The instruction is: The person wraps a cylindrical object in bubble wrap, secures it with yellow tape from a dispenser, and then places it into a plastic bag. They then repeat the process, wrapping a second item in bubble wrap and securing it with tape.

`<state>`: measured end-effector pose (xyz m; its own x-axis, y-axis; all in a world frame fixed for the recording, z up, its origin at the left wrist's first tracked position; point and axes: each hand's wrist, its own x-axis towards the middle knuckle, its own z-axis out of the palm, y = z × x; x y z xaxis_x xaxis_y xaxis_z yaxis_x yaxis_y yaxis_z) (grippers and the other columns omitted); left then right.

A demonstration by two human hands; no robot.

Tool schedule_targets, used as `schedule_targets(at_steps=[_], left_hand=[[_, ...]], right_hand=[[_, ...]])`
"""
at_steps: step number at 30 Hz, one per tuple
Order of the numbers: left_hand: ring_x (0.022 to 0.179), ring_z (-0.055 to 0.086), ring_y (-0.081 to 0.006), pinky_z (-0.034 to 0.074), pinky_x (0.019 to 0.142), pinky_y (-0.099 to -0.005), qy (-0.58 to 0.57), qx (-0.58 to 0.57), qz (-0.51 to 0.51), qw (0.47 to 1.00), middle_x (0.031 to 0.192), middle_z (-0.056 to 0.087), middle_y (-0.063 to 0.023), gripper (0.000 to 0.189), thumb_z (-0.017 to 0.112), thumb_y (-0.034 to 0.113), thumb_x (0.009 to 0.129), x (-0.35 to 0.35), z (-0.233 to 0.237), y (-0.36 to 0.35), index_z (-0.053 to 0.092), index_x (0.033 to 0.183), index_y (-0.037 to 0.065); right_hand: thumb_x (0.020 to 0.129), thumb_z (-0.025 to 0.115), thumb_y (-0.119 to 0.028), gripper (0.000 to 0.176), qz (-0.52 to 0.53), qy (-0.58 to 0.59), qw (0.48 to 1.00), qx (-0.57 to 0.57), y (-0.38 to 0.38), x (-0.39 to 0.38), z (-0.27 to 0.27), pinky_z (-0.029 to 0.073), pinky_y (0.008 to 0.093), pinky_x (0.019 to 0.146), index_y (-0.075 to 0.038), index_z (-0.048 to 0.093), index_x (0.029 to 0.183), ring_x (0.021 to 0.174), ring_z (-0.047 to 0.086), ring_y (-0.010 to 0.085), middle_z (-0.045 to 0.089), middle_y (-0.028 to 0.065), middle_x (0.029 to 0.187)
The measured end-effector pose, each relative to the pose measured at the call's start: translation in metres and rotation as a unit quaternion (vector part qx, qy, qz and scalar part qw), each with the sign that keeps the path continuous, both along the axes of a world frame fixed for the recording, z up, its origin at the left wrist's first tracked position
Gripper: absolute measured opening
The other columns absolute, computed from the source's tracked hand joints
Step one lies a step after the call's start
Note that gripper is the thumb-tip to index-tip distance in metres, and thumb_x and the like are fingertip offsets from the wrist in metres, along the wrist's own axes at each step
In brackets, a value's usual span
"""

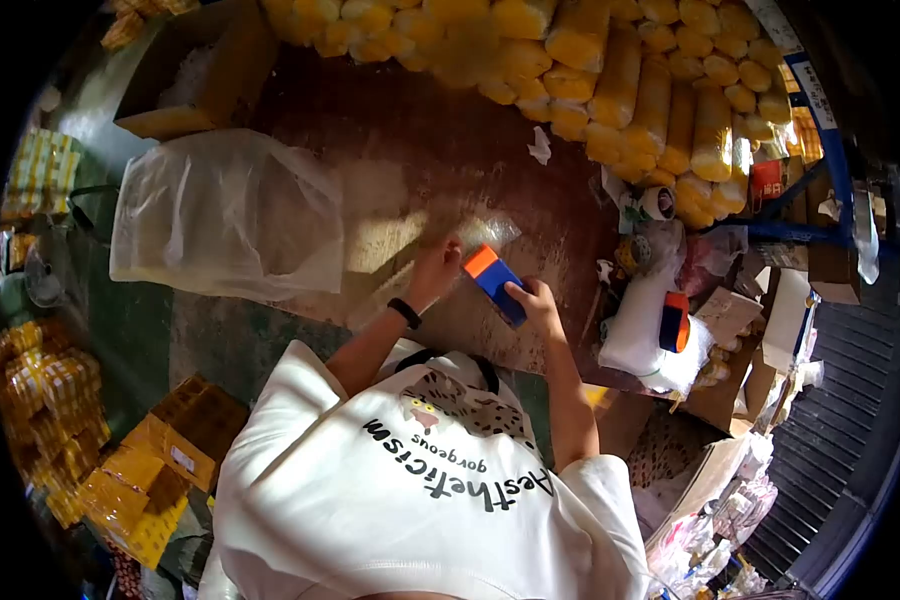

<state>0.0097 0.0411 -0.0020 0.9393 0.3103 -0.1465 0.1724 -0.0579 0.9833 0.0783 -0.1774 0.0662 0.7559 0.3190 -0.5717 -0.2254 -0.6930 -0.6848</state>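
My right hand (536, 304) grips the lower end of a blue and orange box (497, 285), with the thumb on its blue face. The box is tilted over the table, its orange end up and to the left. My left hand (444, 268), a black band on its wrist, is closed beside the orange end. What its fingers hold, if anything, is too small to make out. A shiny piece of clear plastic (494, 231) lies just beyond both hands on the worn brown table (430, 150).
A large translucent plastic bag (225, 215) lies on the table's left, near an open cardboard box (200, 75). Yellow wrapped packs (610, 75) are piled along the far side. To the right, a blue and orange item (674, 322) rests on a white bag (638, 325).
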Motion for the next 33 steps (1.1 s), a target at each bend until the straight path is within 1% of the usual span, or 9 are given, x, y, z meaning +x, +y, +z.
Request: schedule_targets(at_steps=[7,8,12,14,18,20,23,27,33], left_hand=[[0.071,0.064,-0.0283,0.050,0.065,-0.0387,0.017,0.142,0.001,0.990,0.085,0.065,-0.0109,0.022,0.057,0.014,0.083,0.003,0.020,0.000,0.056,0.104,0.007],[0.074,0.064,-0.0293,0.051,0.065,-0.0391,-0.005,0.146,-0.006,0.989,0.089,0.065,-0.0110,0.026,0.059,0.013,0.082,0.001,0.014,0.000,0.055,0.107,0.008],[0.085,0.060,-0.0228,0.048,0.075,-0.0374,-0.045,0.283,-0.070,0.956,0.099,0.061,-0.0095,0.044,0.062,0.007,0.079,-0.011,0.024,0.002,0.048,0.121,0.006],[0.101,0.054,-0.0259,0.043,0.087,-0.0412,-0.087,0.364,-0.070,0.925,0.111,0.055,-0.0113,0.051,0.061,0.003,0.077,-0.029,0.041,-0.009,0.044,0.124,0.005],[0.118,0.045,-0.0270,0.034,0.100,-0.0440,-0.079,0.511,-0.076,0.852,0.126,0.045,-0.0115,0.061,0.061,-0.002,0.072,-0.038,0.032,-0.017,0.040,0.128,0.005],[0.120,0.044,-0.0268,0.034,0.101,-0.0440,-0.042,0.523,-0.093,0.846,0.124,0.047,-0.0096,0.062,0.063,0.003,0.071,-0.037,0.035,-0.015,0.041,0.129,0.007],[0.121,0.043,-0.0264,0.034,0.102,-0.0454,-0.040,0.527,-0.100,0.843,0.124,0.047,-0.0077,0.062,0.063,0.004,0.070,-0.035,0.039,-0.014,0.042,0.128,0.007],[0.121,0.043,-0.0262,0.032,0.105,-0.0468,-0.052,0.520,-0.092,0.848,0.123,0.047,-0.0075,0.064,0.063,0.003,0.069,-0.036,0.032,-0.014,0.042,0.129,0.011],[0.125,0.041,-0.0263,0.034,0.106,-0.0426,-0.047,0.501,-0.119,0.856,0.133,0.045,-0.0039,0.073,0.069,0.007,0.070,-0.038,0.042,-0.013,0.043,0.136,0.027]], right_hand=[[0.078,0.067,-0.047,0.059,0.044,-0.146,0.977,-0.148,0.022,-0.001,0.009,0.050,0.0377,0.071,0.009,0.063,0.099,0.079,0.066,0.0287,0.066,0.0217,0.085],[0.080,0.068,-0.042,0.050,0.020,-0.177,0.976,-0.124,0.023,-0.005,0.007,0.049,0.0335,0.063,0.008,0.064,0.085,0.070,0.064,0.0200,0.064,0.0159,0.073],[0.082,0.066,-0.044,0.053,-0.006,-0.046,0.999,-0.001,0.004,-0.001,-0.012,0.049,0.0325,0.064,0.007,0.061,0.093,0.072,0.061,0.0176,0.063,0.0131,0.079],[0.081,0.065,-0.051,0.062,-0.050,0.044,0.995,0.080,-0.005,-0.007,-0.020,0.048,0.0331,0.067,0.007,0.060,0.099,0.076,0.059,0.0186,0.062,0.0128,0.085],[0.080,0.064,-0.055,0.066,-0.041,0.049,0.992,0.108,-0.009,-0.011,-0.026,0.047,0.0312,0.069,0.007,0.058,0.102,0.077,0.058,0.0169,0.061,0.0106,0.088],[0.080,0.064,-0.056,0.068,-0.064,0.092,0.985,0.134,-0.008,-0.014,-0.018,0.047,0.0306,0.070,0.007,0.058,0.102,0.078,0.058,0.0169,0.061,0.0110,0.088],[0.081,0.063,-0.056,0.067,-0.028,-0.021,0.998,0.059,-0.014,-0.016,-0.025,0.047,0.0310,0.069,0.007,0.058,0.102,0.076,0.058,0.0176,0.061,0.0103,0.087],[0.082,0.061,-0.056,0.064,-0.018,-0.033,0.998,0.053,-0.013,-0.021,-0.012,0.047,0.0329,0.070,0.005,0.059,0.102,0.076,0.059,0.0196,0.061,0.0115,0.083],[0.083,0.059,-0.057,0.063,0.043,-0.089,0.994,-0.040,-0.027,-0.027,-0.011,0.046,0.0354,0.069,0.005,0.059,0.097,0.074,0.060,0.0232,0.062,0.0163,0.080]])
